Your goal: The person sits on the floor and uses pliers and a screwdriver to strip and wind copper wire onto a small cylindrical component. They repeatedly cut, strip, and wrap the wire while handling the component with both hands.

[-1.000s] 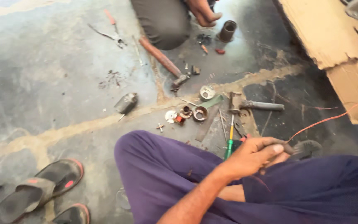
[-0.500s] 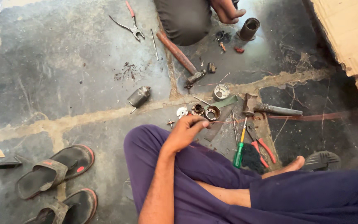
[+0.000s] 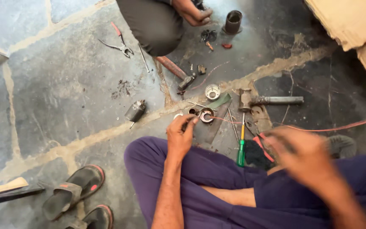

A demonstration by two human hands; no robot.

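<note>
His left hand (image 3: 182,135) pinches a small dark part in its fingers just beside the round metal housing (image 3: 206,115) on the floor; the right hand (image 3: 306,154) is blurred, grip unclear.

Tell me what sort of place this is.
Probably an informal floor-level repair workshop: a steel hammer, a green-handled screwdriver and small round metal parts lie scattered on the stained stone floor.

Right hand back in view, blurred
Right hand (image 3: 306,159) came up over the lap; left hand (image 3: 181,135) reached further toward small metal ring (image 3: 206,115).
</note>
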